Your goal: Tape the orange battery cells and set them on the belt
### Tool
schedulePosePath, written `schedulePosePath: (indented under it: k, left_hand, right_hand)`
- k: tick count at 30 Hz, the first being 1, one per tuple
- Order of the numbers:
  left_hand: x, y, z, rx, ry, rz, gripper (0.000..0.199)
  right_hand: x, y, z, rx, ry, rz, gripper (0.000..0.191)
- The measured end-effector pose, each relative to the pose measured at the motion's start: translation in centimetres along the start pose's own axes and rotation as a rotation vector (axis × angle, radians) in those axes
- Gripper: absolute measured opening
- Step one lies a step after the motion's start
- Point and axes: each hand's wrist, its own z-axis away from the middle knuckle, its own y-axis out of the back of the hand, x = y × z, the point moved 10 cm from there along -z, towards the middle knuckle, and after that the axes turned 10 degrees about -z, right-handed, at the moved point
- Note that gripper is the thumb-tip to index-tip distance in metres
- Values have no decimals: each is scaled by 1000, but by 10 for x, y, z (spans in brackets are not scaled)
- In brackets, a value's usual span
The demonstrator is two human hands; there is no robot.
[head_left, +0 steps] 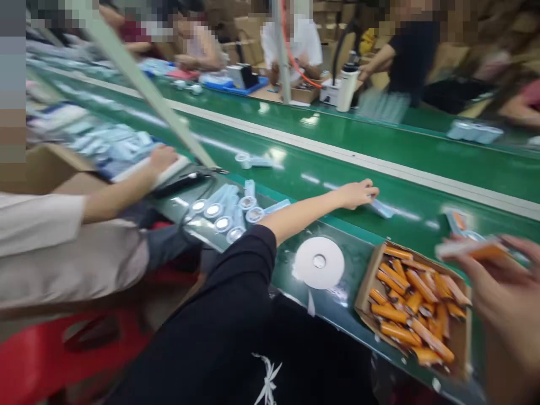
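My left hand (358, 194) reaches over the green belt with its fingers closed round one end of a light-blue plastic piece (383, 209). At the right edge my right hand (502, 292), blurred, grips a pale plastic casing (459, 248) with orange showing along it. Just beyond that hand lies another light-blue casing (455, 222) with an orange part inside. Below and left of my right hand stands a cardboard box (366, 281) of orange cylindrical batteries (399, 332).
A white roll of labels or tape (319, 262) lies on the table. Several light-blue ring-ended casings (223, 224) are grouped left of my forearm. Another casing (253, 161) lies on the belt (304, 185). A slanted post (143, 84) and a neighbour's arm (122, 188) are at left.
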Motion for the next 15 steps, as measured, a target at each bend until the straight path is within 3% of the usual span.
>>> schedulePosePath:
  k: [3,8,11,15]
  left_hand:
    - [39,0,-23,54,-285,-3,37]
    - [45,-16,-37,100,-525,11,47]
    - [50,-19,-37,117,-573,22,46]
    - [60,-18,-51,75,-441,-10,36]
  right_hand:
    - [34,-48,-22,-300,-37,-108,45]
    - [90,-96,-55,-484,-30,13,48]
    - [115,-110,-63,-520,-38,96,47]
    - [143,-115,-68,-570,-61,194,43]
